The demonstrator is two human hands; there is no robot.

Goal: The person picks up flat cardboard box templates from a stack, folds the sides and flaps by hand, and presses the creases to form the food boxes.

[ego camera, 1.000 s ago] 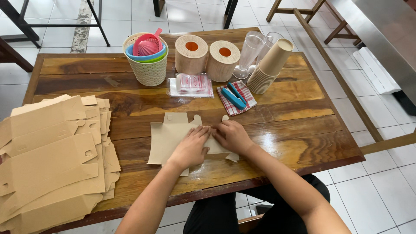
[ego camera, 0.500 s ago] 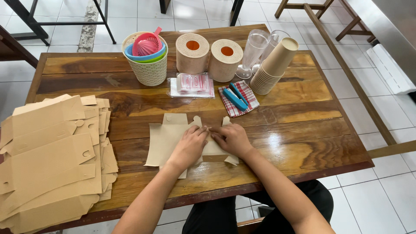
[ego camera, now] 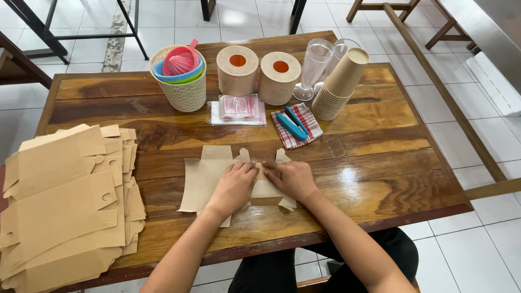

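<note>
A flat brown cardboard box blank (ego camera: 202,176) lies on the wooden table (ego camera: 374,163) in front of me. My left hand (ego camera: 234,186) lies palm down on its middle, fingers pressed onto a folded flap. My right hand (ego camera: 290,178) presses the blank's right part, fingertips meeting the left hand's at the fold. Both hands cover much of the blank's centre.
A large stack of the same cardboard blanks (ego camera: 65,201) fills the table's left side. At the back stand a woven basket with coloured plastic bowls (ego camera: 183,76), two paper rolls (ego camera: 258,73), clear glasses (ego camera: 317,62), stacked paper cups (ego camera: 339,87), a tissue packet (ego camera: 237,110) and a blue stapler on a checked cloth (ego camera: 294,126).
Both hands stay pressed on the blank; the fingers have shifted slightly together along the fold. The camera view has shifted a little.
</note>
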